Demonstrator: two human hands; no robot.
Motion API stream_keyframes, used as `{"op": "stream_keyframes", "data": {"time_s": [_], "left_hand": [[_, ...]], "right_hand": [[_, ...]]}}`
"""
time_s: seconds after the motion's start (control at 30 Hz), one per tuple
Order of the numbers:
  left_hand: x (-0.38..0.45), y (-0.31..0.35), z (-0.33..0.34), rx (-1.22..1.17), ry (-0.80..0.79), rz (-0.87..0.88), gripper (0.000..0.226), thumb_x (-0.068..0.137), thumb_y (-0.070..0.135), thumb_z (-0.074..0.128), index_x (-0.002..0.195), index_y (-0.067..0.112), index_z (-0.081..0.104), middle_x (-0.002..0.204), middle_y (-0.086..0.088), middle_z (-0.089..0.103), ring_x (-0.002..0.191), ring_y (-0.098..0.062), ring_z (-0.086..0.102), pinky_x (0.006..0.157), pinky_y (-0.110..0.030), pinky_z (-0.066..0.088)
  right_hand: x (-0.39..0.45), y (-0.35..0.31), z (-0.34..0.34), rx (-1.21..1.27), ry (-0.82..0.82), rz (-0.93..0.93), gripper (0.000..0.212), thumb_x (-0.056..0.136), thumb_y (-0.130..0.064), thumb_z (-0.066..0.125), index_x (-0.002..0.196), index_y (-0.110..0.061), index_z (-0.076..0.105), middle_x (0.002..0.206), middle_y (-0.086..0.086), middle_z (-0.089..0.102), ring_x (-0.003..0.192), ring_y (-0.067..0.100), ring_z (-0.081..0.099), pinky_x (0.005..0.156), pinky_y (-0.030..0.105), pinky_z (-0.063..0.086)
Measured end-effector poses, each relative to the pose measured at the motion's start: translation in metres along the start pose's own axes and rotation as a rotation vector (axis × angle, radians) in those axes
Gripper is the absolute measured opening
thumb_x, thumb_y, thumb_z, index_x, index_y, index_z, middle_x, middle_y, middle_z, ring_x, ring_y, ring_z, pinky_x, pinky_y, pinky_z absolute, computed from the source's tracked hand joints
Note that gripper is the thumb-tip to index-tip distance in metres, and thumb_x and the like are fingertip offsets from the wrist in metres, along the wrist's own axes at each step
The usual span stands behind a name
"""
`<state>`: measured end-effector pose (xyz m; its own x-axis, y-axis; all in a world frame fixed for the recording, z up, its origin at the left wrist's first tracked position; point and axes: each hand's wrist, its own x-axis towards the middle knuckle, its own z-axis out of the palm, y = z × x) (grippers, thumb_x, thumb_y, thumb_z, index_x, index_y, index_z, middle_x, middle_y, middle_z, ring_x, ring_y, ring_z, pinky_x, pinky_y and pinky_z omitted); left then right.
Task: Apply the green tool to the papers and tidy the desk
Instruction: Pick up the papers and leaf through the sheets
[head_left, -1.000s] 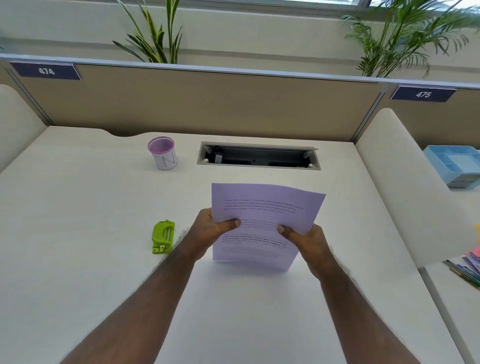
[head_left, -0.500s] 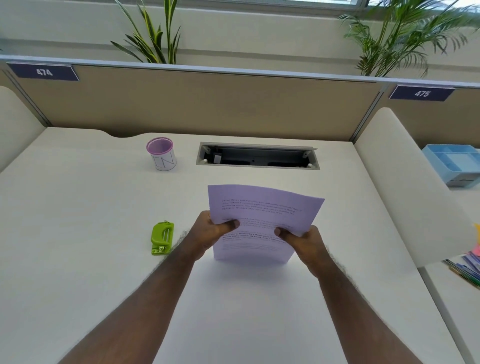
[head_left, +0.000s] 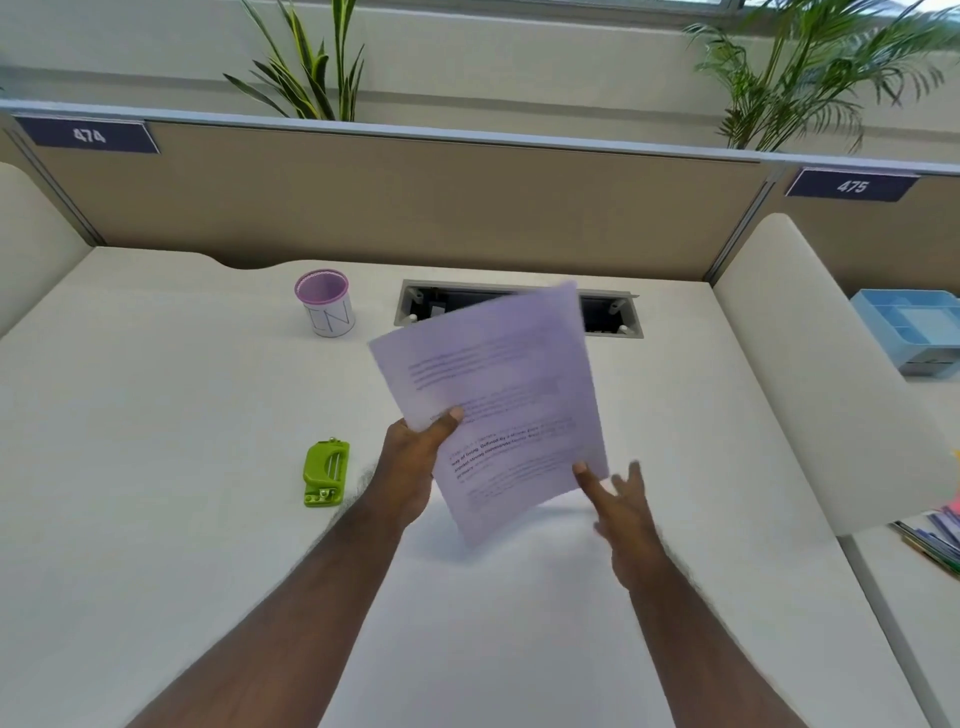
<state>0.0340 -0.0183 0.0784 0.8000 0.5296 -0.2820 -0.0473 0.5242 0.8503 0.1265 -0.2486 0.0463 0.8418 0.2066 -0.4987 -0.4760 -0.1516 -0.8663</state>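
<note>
Now the left hand (head_left: 410, 462) is holding the papers (head_left: 498, 400) alone, w/ the thumb pressing on the printed face and the other fingers hidden behind the sheets, so it is clamped on their left edge. The papers are hanging in the air above the desk (head_left: 156, 441), tilted, w/ the upper corner leaning to the right and the image of them a bit blurred. The right hand (head_left: 621, 501) is open, fingers spread apart, just beside the lower right corner of the papers; if one fingertip is touching the edge or not, I cannot tell. It is gripping nothing.

The green tool (head_left: 326, 472), prob. a small hole punch or stapler, is lying flat on the desk to the left of the left wrist, near but not touching, and nobody is handling it yet. A purple-rimmed cup (head_left: 325, 303) is standing further back, and a cable slot (head_left: 608, 317) is partly hidden behind the papers.

In my judgement the step in hand is preparing the papers, i.e. getting them squared in one hand, before the tool is being applied. The next move prob. calls for a free hand to be reaching the green tool, or for the papers to be coming down on the desk first. Either way, the sheets should be staying aligned at the edge that goes into the tool, since one hand only is gripping them now and they can slip apart.
</note>
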Motion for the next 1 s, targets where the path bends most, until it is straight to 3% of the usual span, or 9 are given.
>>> {"op": "stream_keyframes", "data": {"time_s": [0.03, 0.13, 0.27, 0.37, 0.47, 0.6, 0.67, 0.83, 1.0], "left_hand": [[-0.001, -0.003, 0.002, -0.128, 0.012, -0.032, 0.03, 0.087, 0.009, 0.068, 0.118, 0.01, 0.069, 0.116, -0.013, 0.073, 0.105, -0.029, 0.071, 0.084, -0.039, 0.06], [-0.005, -0.014, 0.003, -0.304, 0.037, -0.172, 0.037, 0.089, 0.004, 0.063, 0.127, 0.007, 0.062, 0.119, -0.013, 0.072, 0.104, -0.026, 0.072, 0.077, -0.037, 0.061], [-0.004, -0.02, -0.02, -0.197, 0.052, -0.321, 0.036, 0.09, 0.005, 0.06, 0.125, 0.002, 0.061, 0.111, -0.013, 0.075, 0.095, -0.025, 0.074, 0.07, -0.036, 0.062], [0.009, -0.003, -0.051, -0.152, 0.036, -0.305, 0.027, 0.091, 0.015, 0.058, 0.116, 0.008, 0.066, 0.113, -0.011, 0.071, 0.1, -0.025, 0.068, 0.075, -0.035, 0.062], [0.02, 0.024, -0.078, 0.157, -0.132, -0.232, 0.032, 0.085, 0.024, 0.063, 0.114, 0.014, 0.071, 0.113, -0.007, 0.073, 0.095, -0.021, 0.071, 0.078, -0.033, 0.06], [0.027, 0.042, -0.081, 0.484, -0.244, -0.161, 0.045, 0.069, 0.033, 0.083, 0.111, 0.02, 0.073, 0.116, -0.008, 0.074, 0.105, -0.025, 0.072, 0.087, -0.04, 0.057], [0.028, 0.046, -0.074, 0.52, -0.239, -0.104, 0.05, 0.062, 0.037, 0.087, 0.108, 0.023, 0.075, 0.113, -0.005, 0.076, 0.103, -0.023, 0.073, 0.082, -0.036, 0.059], [0.021, 0.028, -0.069, 0.598, -0.205, 0.002, 0.026, 0.074, 0.012, 0.082, 0.095, 0.028, 0.078, 0.099, 0.008, 0.079, 0.094, -0.01, 0.073, 0.078, -0.025, 0.057], [0.013, 0.013, -0.073, 0.711, -0.132, 0.071, 0.032, 0.081, 0.004, 0.075, 0.106, 0.023, 0.072, 0.108, -0.003, 0.076, 0.102, -0.017, 0.069, 0.093, -0.037, 0.054]], "right_hand": [[0.0, 0.009, -0.001, 0.068, -0.082, 0.093, 0.097, 0.082, -0.039, 0.074, 0.156, -0.028, 0.012, 0.156, 0.004, 0.038, 0.136, 0.027, 0.044, 0.108, 0.05, 0.04], [0.0, 0.022, 0.002, 0.277, -0.276, 0.172, 0.059, 0.081, -0.033, 0.071, 0.136, -0.024, 0.052, 0.132, 0.006, 0.066, 0.111, 0.025, 0.066, 0.086, 0.046, 0.058], [0.005, 0.024, -0.005, 0.284, -0.207, 0.042, 0.032, 0.088, -0.01, 0.066, 0.119, -0.018, 0.064, 0.109, 0.001, 0.077, 0.095, 0.017, 0.073, 0.068, 0.033, 0.061], [0.007, 0.012, -0.023, 0.18, -0.202, -0.072, 0.026, 0.092, -0.005, 0.061, 0.117, -0.009, 0.065, 0.1, 0.0, 0.078, 0.088, 0.015, 0.075, 0.067, 0.03, 0.061], [0.01, -0.006, -0.037, 0.101, -0.213, -0.176, 0.024, 0.091, -0.004, 0.061, 0.113, -0.003, 0.068, 0.101, 0.005, 0.078, 0.09, 0.021, 0.074, 0.075, 0.036, 0.062], [0.011, -0.029, -0.034, 0.025, -0.235, -0.281, 0.018, 0.087, -0.01, 0.066, 0.103, -0.011, 0.075, 0.102, 0.002, 0.078, 0.092, 0.017, 0.074, 0.078, 0.03, 0.06], [0.01, -0.035, -0.03, -0.022, -0.229, -0.324, 0.016, 0.088, -0.01, 0.068, 0.097, -0.017, 0.078, 0.102, 0.0, 0.078, 0.091, 0.013, 0.073, 0.078, 0.023, 0.059], [0.015, -0.02, -0.024, -0.101, -0.16, -0.306, 0.016, 0.088, -0.01, 0.07, 0.093, -0.024, 0.076, 0.092, -0.009, 0.079, 0.09, 0.014, 0.072, 0.079, 0.024, 0.056], [0.016, -0.01, -0.023, -0.176, -0.121, -0.296, 0.019, 0.088, -0.011, 0.071, 0.101, -0.024, 0.073, 0.098, -0.005, 0.077, 0.094, 0.014, 0.072, 0.088, 0.037, 0.056]]}}
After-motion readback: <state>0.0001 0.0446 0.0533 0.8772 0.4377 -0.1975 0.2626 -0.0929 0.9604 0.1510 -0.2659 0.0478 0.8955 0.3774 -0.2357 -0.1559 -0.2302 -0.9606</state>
